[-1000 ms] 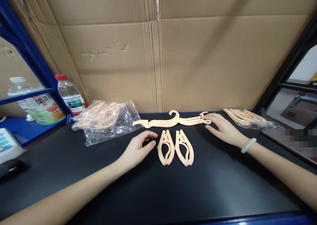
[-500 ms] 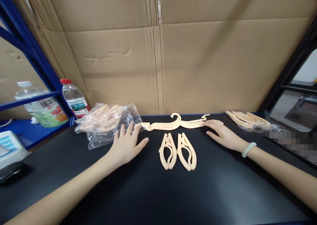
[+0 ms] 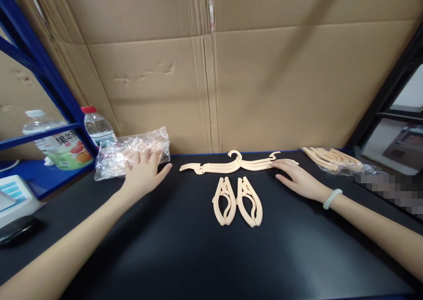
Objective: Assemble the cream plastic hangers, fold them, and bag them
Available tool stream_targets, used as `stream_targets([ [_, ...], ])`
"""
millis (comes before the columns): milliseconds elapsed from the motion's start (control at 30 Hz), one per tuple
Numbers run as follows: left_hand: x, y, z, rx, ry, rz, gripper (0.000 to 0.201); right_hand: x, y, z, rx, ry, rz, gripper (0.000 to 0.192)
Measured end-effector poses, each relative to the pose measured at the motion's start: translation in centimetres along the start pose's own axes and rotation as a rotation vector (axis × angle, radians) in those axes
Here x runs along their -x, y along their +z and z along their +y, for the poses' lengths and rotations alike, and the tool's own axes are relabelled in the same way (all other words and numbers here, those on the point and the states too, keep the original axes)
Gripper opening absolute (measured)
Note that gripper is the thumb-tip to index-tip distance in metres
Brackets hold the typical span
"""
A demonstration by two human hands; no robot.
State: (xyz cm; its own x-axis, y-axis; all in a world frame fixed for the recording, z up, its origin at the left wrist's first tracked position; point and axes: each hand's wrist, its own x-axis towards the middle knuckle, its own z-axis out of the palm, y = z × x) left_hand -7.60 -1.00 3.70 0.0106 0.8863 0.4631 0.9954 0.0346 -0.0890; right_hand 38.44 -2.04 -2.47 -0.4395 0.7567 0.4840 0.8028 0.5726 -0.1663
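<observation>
My left hand (image 3: pixel 142 172), fingers spread, is at the front of a clear plastic bag (image 3: pixel 110 161) that holds peach-coloured hangers; its fingertips overlap the bag. Beyond the middle of the black table lies an unfolded peach hanger (image 3: pixel 222 167), its hook pointing to the back. My right hand (image 3: pixel 299 181) rests by that hanger's right end with its fingers stretched out, covering part of it. Closer to me, two folded hangers, one on the left (image 3: pixel 216 207) and one on the right (image 3: pixel 258 208), lie side by side.
Another bag of hangers (image 3: pixel 330 159) lies at the back right. A cardboard wall (image 3: pixel 280 84) closes off the far side. On the left are a red-capped bottle (image 3: pixel 97 124), a larger labelled bottle (image 3: pixel 66 148), a white device (image 3: pixel 20 194) and a black object (image 3: pixel 20 229).
My left hand has moved left, away from the unfolded hanger's left end. The bag beside it has shifted left and is pushed together more compactly. My right hand has stayed in place.
</observation>
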Motion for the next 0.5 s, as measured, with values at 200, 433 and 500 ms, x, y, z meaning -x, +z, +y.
stream_targets([
  [200,1.0,0.4,1.3,-0.056,0.088,0.034,0.068,0.0,-0.1,-0.1,-0.011,0.001,0.011,0.035],
  [433,1.5,0.1,2.2,-0.003,0.248,0.184,0.056,0.1,0.0,0.0,0.005,0.001,-0.004,0.037],
  [500,2.2,-0.1,3.3,0.112,0.372,0.211,0.048,0.1,0.1,0.0,0.003,-0.001,0.002,0.037],
])
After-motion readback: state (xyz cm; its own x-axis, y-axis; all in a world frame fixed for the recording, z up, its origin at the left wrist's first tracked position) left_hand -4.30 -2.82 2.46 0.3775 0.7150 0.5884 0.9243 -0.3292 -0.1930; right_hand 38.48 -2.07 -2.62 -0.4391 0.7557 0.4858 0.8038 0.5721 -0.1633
